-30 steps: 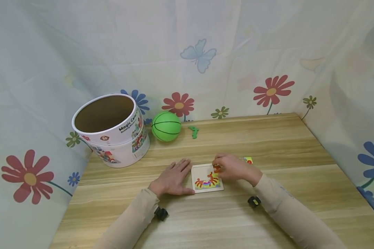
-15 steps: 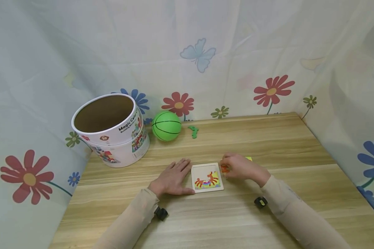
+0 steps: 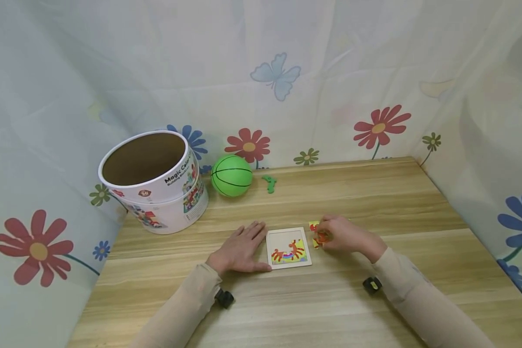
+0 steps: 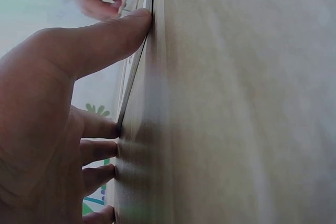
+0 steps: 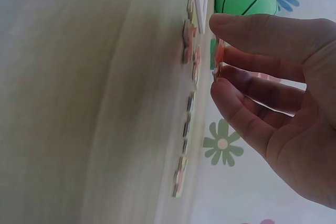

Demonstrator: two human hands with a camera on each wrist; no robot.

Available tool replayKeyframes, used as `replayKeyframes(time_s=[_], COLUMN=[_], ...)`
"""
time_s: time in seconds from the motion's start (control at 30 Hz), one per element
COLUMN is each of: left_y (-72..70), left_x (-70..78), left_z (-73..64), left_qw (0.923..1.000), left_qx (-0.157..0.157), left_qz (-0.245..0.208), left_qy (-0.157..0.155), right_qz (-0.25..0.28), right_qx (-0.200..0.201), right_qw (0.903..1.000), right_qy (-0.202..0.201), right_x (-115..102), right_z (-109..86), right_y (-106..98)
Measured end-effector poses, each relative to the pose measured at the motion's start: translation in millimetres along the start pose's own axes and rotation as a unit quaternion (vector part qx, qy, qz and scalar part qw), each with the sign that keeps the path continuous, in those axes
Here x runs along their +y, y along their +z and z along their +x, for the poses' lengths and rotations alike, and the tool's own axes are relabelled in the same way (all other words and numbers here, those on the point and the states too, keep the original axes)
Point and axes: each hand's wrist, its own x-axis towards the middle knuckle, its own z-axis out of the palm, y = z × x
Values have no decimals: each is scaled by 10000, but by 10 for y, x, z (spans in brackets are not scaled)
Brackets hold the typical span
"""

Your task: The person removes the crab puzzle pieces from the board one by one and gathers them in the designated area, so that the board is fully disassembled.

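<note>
1. Since a second ago, the right hand (image 3: 345, 235) has moved off the puzzle tray (image 3: 282, 238) and is now just to the right of it.
2. That hand pinches a small red-orange puzzle piece (image 5: 219, 55) between its thumb and fingers, up off the table (image 3: 374, 193).
3. On the table below it lie loose pieces (image 5: 189, 111) in a rough row, some red and yellow.
4. The tray lies flat, between the two hands. Bright pieces (image 3: 289, 253) fill its near part and some of its right side; the far left part is bare.
5. The left hand (image 3: 241, 249) rests at the tray's left side with its fingers spread, and its thumb touches the near left corner.
6. Farther back sit a green ball (image 3: 232, 175), a little green toy (image 3: 269, 183) to its right, and a big white bucket (image 3: 174, 212) to its left.
7. Behind them hangs a flowery cloth (image 3: 200, 72).
</note>
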Motion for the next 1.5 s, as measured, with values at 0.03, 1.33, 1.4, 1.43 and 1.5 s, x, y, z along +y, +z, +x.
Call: replayKeyframes(time_s=[0.03,1.33,1.4,1.43,1.5], left_y=[-2,-7,-6,-5,-2], left_x=[3,6,6,6,6], left_z=[-2,9,7,6,5], left_qw=[10000,9998,9999,9999,9999], left_qx=[-7,-131,-106,-91,-85], left_qz=[5,-4,-16,-32,-45], left_qy=[-16,-131,-115,-108,-114], right_qz=[-6,-282,-290,-305,-351], right_qx=[14,-403,-420,-428,-421], right_qw=[10000,9987,9986,9986,9985], right_qy=[-34,112,113,112,92], right_x=[12,148,141,143,141], right_z=[-10,-177,-182,-183,-189], right_y=[3,16,11,13,13])
